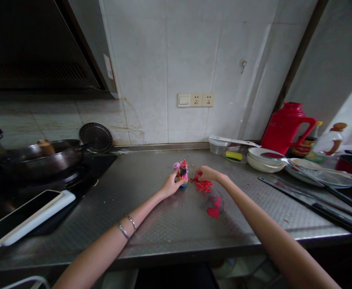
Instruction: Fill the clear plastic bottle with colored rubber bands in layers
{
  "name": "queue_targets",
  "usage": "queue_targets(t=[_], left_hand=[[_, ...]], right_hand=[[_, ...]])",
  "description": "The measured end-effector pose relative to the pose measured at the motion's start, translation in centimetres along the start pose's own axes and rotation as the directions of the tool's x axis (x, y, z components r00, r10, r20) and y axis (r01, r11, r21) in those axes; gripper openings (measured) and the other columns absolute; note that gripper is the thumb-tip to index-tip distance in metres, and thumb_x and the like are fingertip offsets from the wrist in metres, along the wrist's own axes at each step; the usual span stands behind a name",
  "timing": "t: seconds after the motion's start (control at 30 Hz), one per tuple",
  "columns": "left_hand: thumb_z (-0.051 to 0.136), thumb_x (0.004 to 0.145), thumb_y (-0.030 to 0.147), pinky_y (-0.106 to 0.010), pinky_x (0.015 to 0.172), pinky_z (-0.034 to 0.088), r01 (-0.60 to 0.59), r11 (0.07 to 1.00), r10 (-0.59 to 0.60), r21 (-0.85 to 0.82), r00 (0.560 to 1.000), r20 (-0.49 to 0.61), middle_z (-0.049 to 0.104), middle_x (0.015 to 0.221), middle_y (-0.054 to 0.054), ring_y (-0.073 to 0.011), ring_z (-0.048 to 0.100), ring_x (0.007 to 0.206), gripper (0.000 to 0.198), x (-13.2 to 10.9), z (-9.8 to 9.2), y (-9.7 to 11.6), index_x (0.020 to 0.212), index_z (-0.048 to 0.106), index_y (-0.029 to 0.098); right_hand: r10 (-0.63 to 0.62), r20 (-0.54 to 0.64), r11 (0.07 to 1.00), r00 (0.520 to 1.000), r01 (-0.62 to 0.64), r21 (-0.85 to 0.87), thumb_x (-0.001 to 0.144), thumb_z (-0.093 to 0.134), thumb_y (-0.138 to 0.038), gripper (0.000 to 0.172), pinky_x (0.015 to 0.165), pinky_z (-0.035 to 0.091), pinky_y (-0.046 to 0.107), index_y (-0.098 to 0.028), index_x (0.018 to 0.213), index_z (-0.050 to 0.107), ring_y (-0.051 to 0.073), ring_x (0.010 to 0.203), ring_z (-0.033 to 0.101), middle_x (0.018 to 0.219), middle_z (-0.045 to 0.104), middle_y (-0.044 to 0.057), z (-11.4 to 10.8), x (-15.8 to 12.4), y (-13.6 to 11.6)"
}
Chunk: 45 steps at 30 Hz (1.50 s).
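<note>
My left hand (172,184) is wrapped round a small, upright bottle (183,170) with a colourful lower part. Red bits stick up at its mouth, and a pink ring-like part (176,165) shows at its upper left. Just to the right, the fingers of my right hand (205,174) are pinched together on small red pieces. Below that hand lies a loose pile of red pieces (204,186), thin and short. Nearer to me on the counter is a clear packet with a red patch (214,208).
A pan (43,160) stands on the stove at left, with a phone (22,218) on a pale stand nearer me. At right are stacked bowls (265,163), a yellow sponge (234,155), a red thermos (284,128) and long black-handled utensils (329,212). The tiled wall bounds the steel counter (152,224).
</note>
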<state>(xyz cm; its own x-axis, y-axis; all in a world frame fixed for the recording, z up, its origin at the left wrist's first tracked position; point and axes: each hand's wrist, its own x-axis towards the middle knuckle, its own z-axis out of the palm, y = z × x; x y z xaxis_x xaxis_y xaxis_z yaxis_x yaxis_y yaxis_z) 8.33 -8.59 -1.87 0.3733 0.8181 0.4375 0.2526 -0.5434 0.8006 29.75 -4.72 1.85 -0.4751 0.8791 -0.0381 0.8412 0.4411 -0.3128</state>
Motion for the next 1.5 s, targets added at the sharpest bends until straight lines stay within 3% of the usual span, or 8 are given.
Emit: queue_targets(t=[0.43,0.6,0.73,0.83,0.93,1.1,1.23,1.5], left_hand=[[0.057,0.075,0.034,-0.033,0.081,0.044,-0.012,1.0,0.012,-0.002,1.0,-0.001,0.061,0.103,-0.008,-0.0185,0.057,0.087,0.043,0.0,0.1,-0.2,0.113,0.049,0.014],[0.057,0.075,0.035,-0.032,0.08,0.044,-0.017,1.0,0.017,-0.017,1.0,-0.006,0.06,0.104,-0.009,-0.0189,0.057,0.088,0.044,0.0,0.1,-0.3,0.112,0.049,0.013],[0.057,0.076,0.033,-0.031,0.077,0.045,-0.009,0.999,0.009,-0.035,1.0,-0.006,0.06,0.103,-0.008,-0.0187,0.056,0.088,0.042,0.0,0.1,0.0,0.112,0.049,0.014],[0.057,0.076,0.031,-0.03,0.077,0.045,0.001,0.999,-0.001,-0.042,1.0,-0.001,0.06,0.102,-0.007,-0.0179,0.057,0.088,0.041,-0.1,0.1,0.1,0.113,0.049,0.015],[0.057,0.075,0.032,-0.03,0.076,0.046,0.01,1.0,-0.01,-0.021,1.0,-0.008,0.061,0.1,-0.006,-0.0182,0.057,0.087,0.039,-0.1,0.1,0.3,0.11,0.051,0.015],[0.057,0.075,0.031,-0.031,0.077,0.046,-0.009,0.999,0.008,-0.033,1.0,-0.013,0.061,0.1,-0.007,-0.0184,0.057,0.086,0.039,-0.1,0.1,0.4,0.11,0.051,0.015],[0.057,0.075,0.032,-0.033,0.078,0.046,-0.005,1.0,0.005,-0.019,1.0,-0.018,0.062,0.097,-0.008,-0.0184,0.058,0.085,0.039,-0.1,0.1,0.4,0.109,0.051,0.014],[0.056,0.075,0.03,-0.033,0.081,0.045,-0.006,1.0,0.005,-0.027,1.0,-0.004,0.061,0.103,-0.008,-0.0186,0.057,0.088,0.04,-0.1,0.1,0.3,0.112,0.05,0.015]], right_hand=[[0.02,-0.142,1.0,0.99,-0.02,0.004,0.06,0.054,-0.014,0.021,0.053,0.039,0.017,-0.014,0.076,0.068,0.012,0.06,0.056,0.067,0.066,0.002,1.0,-0.4,-0.2],[0.032,-0.31,0.975,0.95,0.039,0.22,0.063,0.054,-0.014,0.02,0.055,0.042,0.018,-0.013,0.078,0.068,0.012,0.061,0.057,0.067,0.066,0.002,-0.9,-0.7,-0.9],[0.02,-0.372,0.914,0.928,0.134,0.384,0.066,0.053,-0.018,0.023,0.049,0.043,0.019,-0.012,0.083,0.066,0.011,0.056,0.057,0.067,0.065,0.003,-3.5,-1.1,-2.4],[-0.067,-0.443,0.921,0.894,0.226,0.318,0.066,0.053,-0.018,0.021,0.051,0.044,0.019,-0.012,0.082,0.066,0.011,0.058,0.056,0.067,0.064,0.003,-5.3,-1.4,-4.4],[-0.192,-0.491,0.947,0.85,0.292,0.135,0.065,0.054,-0.015,0.018,0.06,0.044,0.021,-0.013,0.078,0.068,0.012,0.063,0.056,0.071,0.064,0.003,-6.6,-1.6,-6.5],[-0.397,-0.357,0.918,0.846,0.364,-0.158,0.068,0.052,-0.008,0.022,0.069,0.041,0.023,-0.014,0.078,0.07,0.014,0.072,0.055,0.077,0.065,0.005,-7.5,-1.6,-9.0],[-0.409,-0.3,0.911,0.862,0.366,-0.191,0.07,0.049,-0.007,0.023,0.069,0.04,0.023,-0.014,0.078,0.069,0.014,0.071,0.055,0.076,0.065,0.005,-7.3,-1.3,-9.6],[-0.31,-0.367,0.946,0.877,0.322,-0.029,0.071,0.054,-0.013,0.015,0.064,0.04,0.021,-0.014,0.078,0.067,0.012,0.067,0.055,0.073,0.064,0.003,-6.6,-1.0,-9.1]])
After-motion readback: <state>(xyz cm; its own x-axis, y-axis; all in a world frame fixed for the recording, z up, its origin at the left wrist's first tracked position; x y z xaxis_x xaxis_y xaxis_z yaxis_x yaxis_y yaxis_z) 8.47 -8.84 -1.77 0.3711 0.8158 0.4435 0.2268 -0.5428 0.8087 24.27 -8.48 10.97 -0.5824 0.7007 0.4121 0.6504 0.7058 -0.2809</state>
